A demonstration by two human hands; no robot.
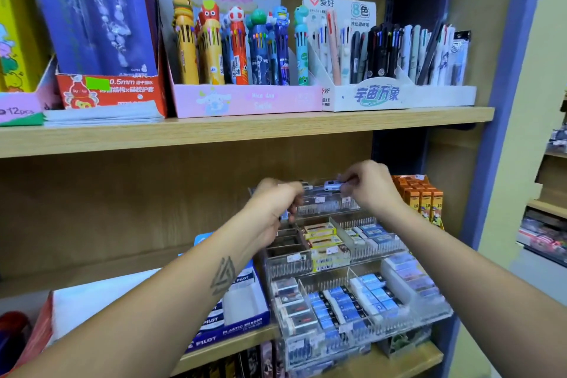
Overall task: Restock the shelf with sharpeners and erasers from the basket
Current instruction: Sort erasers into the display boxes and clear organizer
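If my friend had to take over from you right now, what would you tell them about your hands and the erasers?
Right hand: pinching a small white and blue item, probably an eraser or sharpener, over the top tier of the clear tiered display rack.
Left hand: fingers curled at the rack's upper left, seemingly around something small and blue; too blurred to be sure.
Stock: erasers already fill the lower tiers; yellow-boxed items sit in the middle one.
Left to do: the middle tier's left compartment looks nearly empty, and the top tier looks sparse.
The basket is out of view.
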